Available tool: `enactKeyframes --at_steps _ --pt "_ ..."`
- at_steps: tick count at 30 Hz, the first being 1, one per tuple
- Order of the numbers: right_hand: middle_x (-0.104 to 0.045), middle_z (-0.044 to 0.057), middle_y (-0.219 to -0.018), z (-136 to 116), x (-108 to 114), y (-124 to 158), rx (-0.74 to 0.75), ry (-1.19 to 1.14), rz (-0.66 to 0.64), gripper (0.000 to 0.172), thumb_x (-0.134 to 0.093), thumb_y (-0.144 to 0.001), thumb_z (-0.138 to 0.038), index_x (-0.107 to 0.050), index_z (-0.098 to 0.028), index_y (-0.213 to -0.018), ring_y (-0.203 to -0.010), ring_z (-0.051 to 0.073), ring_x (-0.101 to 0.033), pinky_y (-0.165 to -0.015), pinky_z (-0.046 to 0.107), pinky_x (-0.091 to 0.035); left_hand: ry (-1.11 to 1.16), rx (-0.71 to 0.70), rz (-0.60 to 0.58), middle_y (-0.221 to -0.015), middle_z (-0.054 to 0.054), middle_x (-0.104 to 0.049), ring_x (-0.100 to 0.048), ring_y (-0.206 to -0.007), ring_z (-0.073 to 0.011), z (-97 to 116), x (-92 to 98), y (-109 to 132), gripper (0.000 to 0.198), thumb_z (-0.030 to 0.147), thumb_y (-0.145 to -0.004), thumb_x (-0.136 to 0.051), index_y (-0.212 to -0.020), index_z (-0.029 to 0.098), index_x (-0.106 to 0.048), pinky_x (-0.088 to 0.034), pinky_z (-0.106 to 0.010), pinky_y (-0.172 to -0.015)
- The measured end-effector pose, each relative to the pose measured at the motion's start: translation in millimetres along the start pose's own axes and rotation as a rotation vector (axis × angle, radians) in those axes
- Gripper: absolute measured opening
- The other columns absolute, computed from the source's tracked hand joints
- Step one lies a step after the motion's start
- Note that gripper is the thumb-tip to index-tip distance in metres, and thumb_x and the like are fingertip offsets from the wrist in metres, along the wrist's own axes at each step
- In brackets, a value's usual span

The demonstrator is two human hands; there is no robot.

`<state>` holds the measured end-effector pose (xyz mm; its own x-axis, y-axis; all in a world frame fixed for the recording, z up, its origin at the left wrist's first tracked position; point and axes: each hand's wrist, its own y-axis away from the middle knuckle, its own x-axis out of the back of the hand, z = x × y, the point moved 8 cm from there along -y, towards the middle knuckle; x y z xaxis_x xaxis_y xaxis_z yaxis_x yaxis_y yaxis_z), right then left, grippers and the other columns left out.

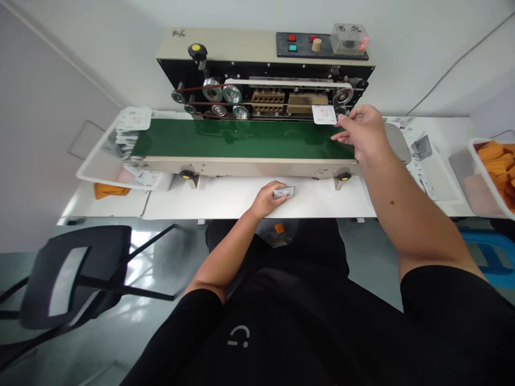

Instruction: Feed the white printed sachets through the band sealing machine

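A band sealing machine stands on a white table, with a green conveyor belt along its front. My right hand reaches over the belt's right end, fingers stretched towards a small white sachet at the machine's slot; whether it still touches the sachet I cannot tell. My left hand rests on the table in front of the machine, closed on a small stack of sachets.
A white tray at the belt's left end holds several sealed sachets. An orange cloth lies beside it. Loose sachets and a bin of orange items sit at right. A black chair stands at lower left.
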<state>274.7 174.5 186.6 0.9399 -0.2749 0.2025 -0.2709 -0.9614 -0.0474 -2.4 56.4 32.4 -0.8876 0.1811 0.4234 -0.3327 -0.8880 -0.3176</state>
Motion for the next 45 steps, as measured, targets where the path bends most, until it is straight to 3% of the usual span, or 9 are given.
enactKeyframes --at_steps 3,5,11,18,24,31,35,41,45 --pt "-0.071 0.005 -0.097 7.6 1.8 70.3 0.254 0.003 0.081 0.019 -0.067 -0.101 -0.029 -0.051 -0.018 -0.100 -0.061 0.006 -0.065 -0.052 0.015 -0.045 0.011 -0.002 -0.006 -0.107 -0.010 -0.075 -0.071 -0.098 -0.0228 2.7 -0.4 -0.4 0.031 0.039 -0.090 -0.081 -0.113 0.019 -0.074 -0.056 -0.035 -0.089" --pt "-0.071 0.003 -0.095 36.9 -16.3 117.0 0.313 0.015 -0.035 0.021 -0.070 -0.098 -0.034 -0.056 -0.019 -0.099 -0.066 0.008 -0.066 -0.057 0.018 -0.049 0.010 -0.002 -0.006 -0.107 -0.010 -0.075 -0.071 -0.097 -0.0225 3.7 -0.6 -0.7 0.032 0.042 -0.091 -0.081 -0.112 0.019 -0.074 -0.055 -0.035 -0.089" --pt "-0.073 0.007 -0.112 140.4 -84.3 187.8 0.113 0.267 -0.350 0.039 -0.071 -0.091 -0.039 -0.066 -0.021 -0.125 -0.078 0.015 -0.066 -0.069 0.027 -0.054 0.012 0.023 -0.027 -0.101 -0.009 -0.075 -0.070 -0.092 -0.0214 0.7 -2.8 0.5 0.040 0.052 -0.087 -0.083 -0.107 0.019 -0.074 -0.054 -0.034 -0.085" --pt "-0.077 0.004 -0.100 159.5 -109.2 182.0 0.000 0.202 -0.445 0.034 -0.075 -0.091 -0.045 -0.075 -0.023 -0.117 -0.086 0.021 -0.071 -0.082 0.032 -0.058 0.054 0.147 0.048 -0.104 -0.008 -0.076 -0.072 -0.095 -0.0240 -12.8 2.7 3.3 0.058 0.061 -0.075 -0.089 -0.111 0.019 -0.072 -0.055 -0.034 -0.084" --pt "-0.078 0.008 -0.106 177.5 -107.7 181.0 -0.153 -0.056 -0.433 0.045 -0.075 -0.090 -0.055 -0.076 -0.019 -0.118 -0.086 0.020 -0.073 -0.079 0.032 -0.060 0.082 0.070 -0.017 -0.109 -0.010 -0.075 -0.071 -0.097 -0.0238 -0.8 0.9 3.0 0.048 0.054 -0.091 -0.076 -0.122 0.017 -0.068 -0.056 -0.034 -0.085" --pt "-0.076 0.009 -0.112 174.9 -90.6 174.8 -0.073 -0.096 -0.193 0.046 -0.069 -0.092 -0.060 -0.078 -0.020 -0.115 -0.087 0.018 -0.070 -0.073 0.029 -0.058 0.079 0.096 0.028 -0.105 -0.009 -0.074 -0.069 -0.094 -0.0221 -11.7 0.4 1.1 0.038 0.050 -0.094 -0.074 -0.116 0.019 -0.071 -0.055 -0.033 -0.082" --pt "-0.073 0.008 -0.096 175.4 -83.1 172.5 -0.093 -0.222 -0.095 0.048 -0.067 -0.093 -0.061 -0.073 -0.018 -0.113 -0.076 0.015 -0.064 -0.064 0.026 -0.053 0.090 0.141 0.064 -0.104 -0.009 -0.075 -0.069 -0.094 -0.0219 -14.7 2.8 1.3 0.040 0.052 -0.093 -0.076 -0.114 0.019 -0.071 -0.055 -0.033 -0.083" --pt "-0.071 0.009 -0.091 163.5 -76.7 178.6 -0.112 -0.297 -0.150 0.047 -0.062 -0.096 -0.063 -0.064 -0.018 -0.110 -0.069 0.012 -0.059 -0.062 0.026 -0.050 0.030 0.144 0.051 -0.106 -0.010 -0.076 -0.070 -0.096 -0.0228 -5.2 3.9 1.6 0.038 0.049 -0.094 -0.074 -0.114 0.018 -0.072 -0.056 -0.034 -0.085" --pt "-0.071 0.008 -0.090 139.7 -51.8 172.8 -0.077 -0.322 -0.138 0.046 -0.059 -0.100 -0.063 -0.064 -0.020 -0.114 -0.066 0.012 -0.060 -0.056 0.025 -0.048 -0.005 0.149 0.033 -0.104 -0.010 -0.076 -0.070 -0.094 -0.0227 -6.6 2.8 1.7 0.036 0.048 -0.094 -0.073 -0.114 0.018 -0.072 -0.056 -0.033 -0.081"
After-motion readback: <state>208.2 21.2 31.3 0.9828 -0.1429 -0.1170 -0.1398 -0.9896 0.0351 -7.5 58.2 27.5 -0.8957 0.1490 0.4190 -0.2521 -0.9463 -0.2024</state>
